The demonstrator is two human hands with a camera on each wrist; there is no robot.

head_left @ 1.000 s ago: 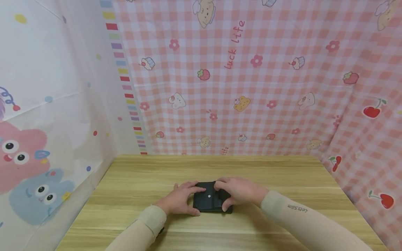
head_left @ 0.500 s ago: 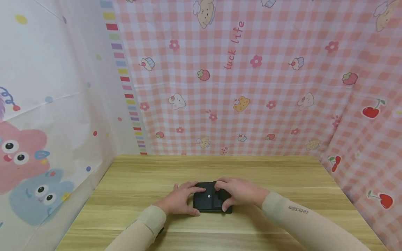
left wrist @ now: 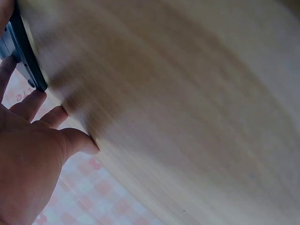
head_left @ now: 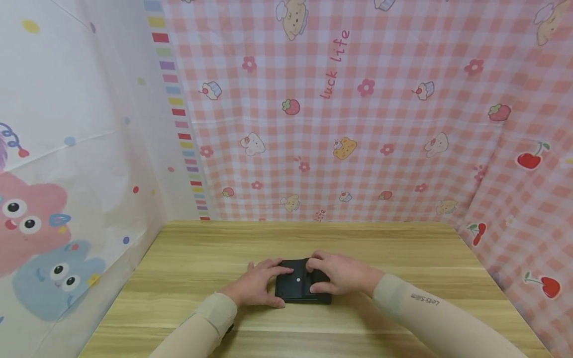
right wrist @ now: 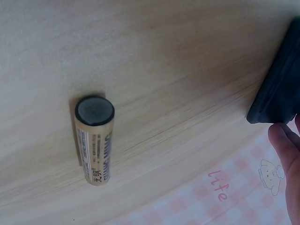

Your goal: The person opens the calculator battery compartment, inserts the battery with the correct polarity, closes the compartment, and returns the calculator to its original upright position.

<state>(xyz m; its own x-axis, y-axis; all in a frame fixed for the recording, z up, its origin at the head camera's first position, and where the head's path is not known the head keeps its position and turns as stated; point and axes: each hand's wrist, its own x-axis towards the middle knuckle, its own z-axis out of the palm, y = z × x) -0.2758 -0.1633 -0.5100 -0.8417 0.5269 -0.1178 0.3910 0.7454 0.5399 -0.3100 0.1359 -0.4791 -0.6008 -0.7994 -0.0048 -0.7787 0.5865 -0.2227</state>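
Observation:
A flat black device (head_left: 290, 287) with a small pale round spot lies on the wooden table; its exact kind cannot be told. My left hand (head_left: 257, 284) holds its left end, thumb at the near corner and one finger on top. In the left wrist view, fingertips of that hand (left wrist: 28, 159) touch the device's edge (left wrist: 28, 51) and the tabletop. Over the right part, my right hand (head_left: 343, 274) grips the device with bent fingers and thumb, covering much of that end. One fingertip meets its far edge (right wrist: 276, 89) in the right wrist view.
A gold battery (right wrist: 96, 150) with a dark end and printed lettering lies on the table in the right wrist view; the head view does not show it. Behind the table (head_left: 215, 238) hangs a pink checked cloth (head_left: 268, 124), and a white patterned cloth (head_left: 103, 164) hangs left.
My right thumb has shifted from the device's near edge farther up and left onto its top. The left hand and the device stay in place.

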